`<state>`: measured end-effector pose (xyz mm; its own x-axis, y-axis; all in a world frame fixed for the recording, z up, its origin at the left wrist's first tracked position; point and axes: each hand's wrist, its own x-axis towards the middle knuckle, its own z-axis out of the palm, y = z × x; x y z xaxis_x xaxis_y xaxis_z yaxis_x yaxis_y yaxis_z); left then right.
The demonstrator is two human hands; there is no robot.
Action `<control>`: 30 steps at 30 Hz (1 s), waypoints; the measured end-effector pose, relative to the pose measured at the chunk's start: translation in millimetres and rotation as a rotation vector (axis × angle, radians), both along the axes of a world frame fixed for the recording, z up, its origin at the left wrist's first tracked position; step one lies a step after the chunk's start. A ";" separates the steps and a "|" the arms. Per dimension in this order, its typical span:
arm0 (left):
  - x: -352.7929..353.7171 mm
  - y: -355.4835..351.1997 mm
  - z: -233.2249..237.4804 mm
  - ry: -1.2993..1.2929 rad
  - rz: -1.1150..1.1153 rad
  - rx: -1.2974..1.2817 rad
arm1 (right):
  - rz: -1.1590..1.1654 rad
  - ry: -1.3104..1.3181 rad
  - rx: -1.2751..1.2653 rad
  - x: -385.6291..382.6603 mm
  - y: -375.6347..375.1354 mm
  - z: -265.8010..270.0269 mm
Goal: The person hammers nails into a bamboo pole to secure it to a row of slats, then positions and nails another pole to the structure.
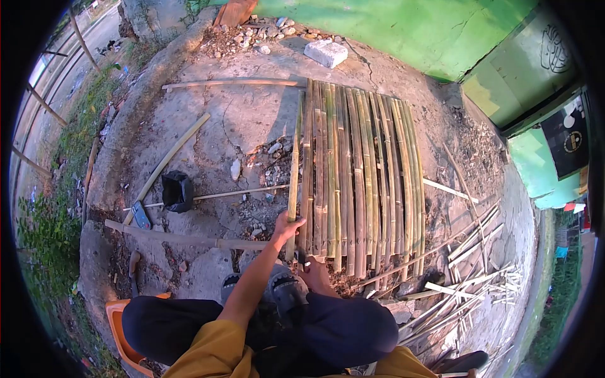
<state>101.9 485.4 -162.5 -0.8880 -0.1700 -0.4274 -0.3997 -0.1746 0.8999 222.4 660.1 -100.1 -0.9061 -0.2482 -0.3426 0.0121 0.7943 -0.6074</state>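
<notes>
My left hand (287,230) is closed around the lower part of a greenish bamboo slat (294,164), which stands at the left edge of a row of slats. That row (358,176) is made of several long bamboo strips side by side, lying across bamboo poles. Below and right of it, my right hand (316,275) is curled near the lower ends of the leftmost slats. A small dark object (301,256) shows at its fingers, too small to name. The bamboo pole (183,239) running left lies on the ground near my left hand.
A black bag (178,192) and a blue phone-like object (141,215) lie to the left. Split bamboo pieces (466,286) are heaped at the right. A pale block (326,53) sits by the green wall (403,31). An orange plastic piece (120,324) is beside my leg.
</notes>
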 end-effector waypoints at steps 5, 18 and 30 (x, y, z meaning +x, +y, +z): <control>3.2 -3.6 -3.4 -0.028 -0.027 0.061 | -0.011 0.006 -0.008 1.6 -1.8 3.5; 7.5 -11.3 -7.1 0.008 -0.034 0.097 | 0.012 -0.101 0.021 -0.6 1.3 10.4; 2.8 -7.0 -11.3 0.021 -0.038 0.033 | 0.014 -0.064 -0.025 1.5 1.0 3.2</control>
